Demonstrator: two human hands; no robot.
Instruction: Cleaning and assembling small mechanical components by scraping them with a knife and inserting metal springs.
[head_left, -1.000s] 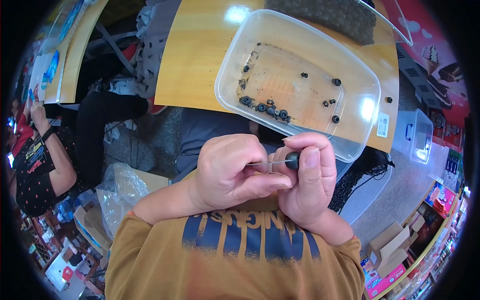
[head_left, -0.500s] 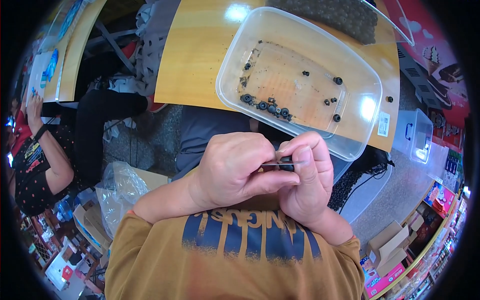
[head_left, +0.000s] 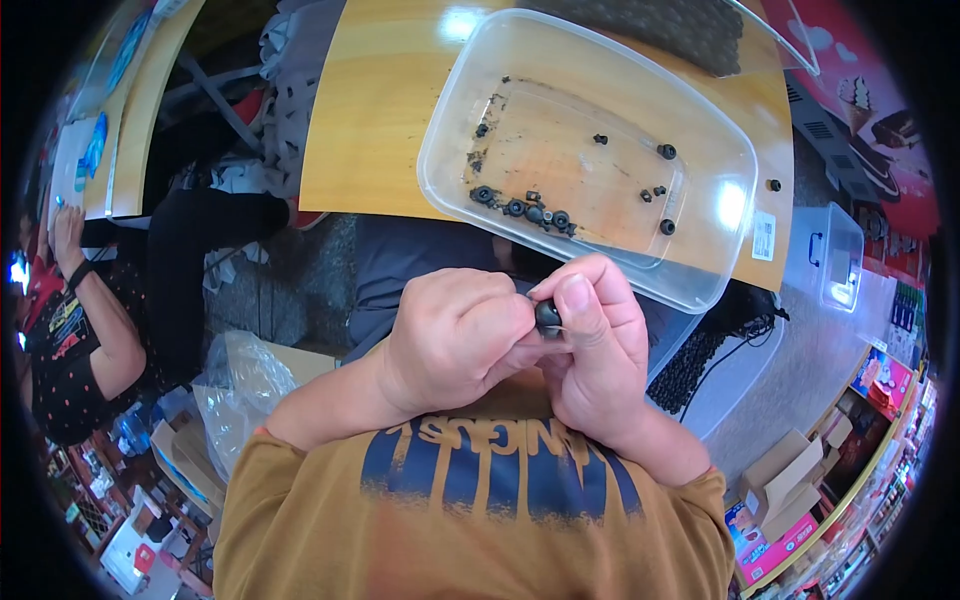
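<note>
My two hands meet in front of my chest, just short of the near edge of the table. A small round black part, shiny and domed, is pinched between the thumb and fingers of my right hand. Pressed up against it is my left hand, closed in a fist. The thin flat blade seen in that fist a moment ago is now hidden by the fingers. Beyond my hands, a clear plastic bin stands on the table, with several black round parts scattered over its bottom.
A clear container full of dark parts sits behind the bin. One loose black part lies on the wooden table. More black parts lie low at the right. A person sits at the left, beside a plastic bag.
The blade between my hands has gone out of sight behind my fingers. The black part has turned and shows its rounded side. My left fist has rolled slightly; the whole view has shifted a little.
</note>
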